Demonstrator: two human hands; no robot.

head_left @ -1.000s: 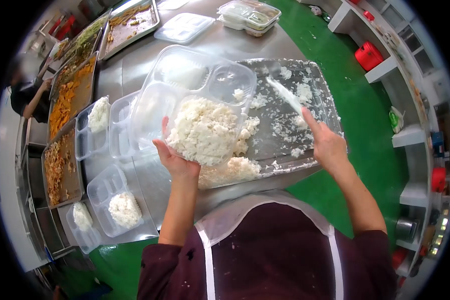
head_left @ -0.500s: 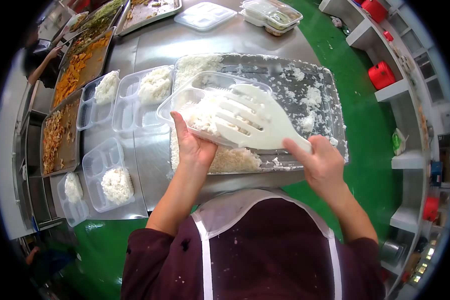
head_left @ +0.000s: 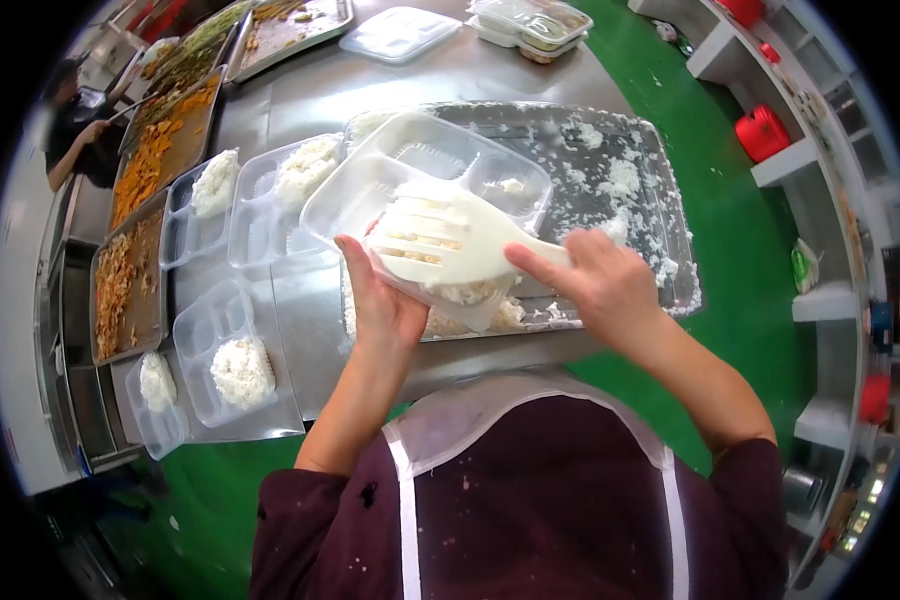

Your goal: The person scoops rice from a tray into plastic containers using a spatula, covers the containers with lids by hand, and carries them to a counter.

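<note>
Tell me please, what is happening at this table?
A person in an apron is filling meal boxes with rice. The left hand holds a clear box tilted over the rice tray. The right hand presses a white paddle onto the rice in it. Four boxes with rice lie to the left, beside food trays.

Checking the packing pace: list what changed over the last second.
The right hand swung the rice paddle from the steel tray over the rice in the clear meal box, pressing it. The left hand lowered the box flatter. Both grips stayed; the filled boxes on the left stayed put.
</note>
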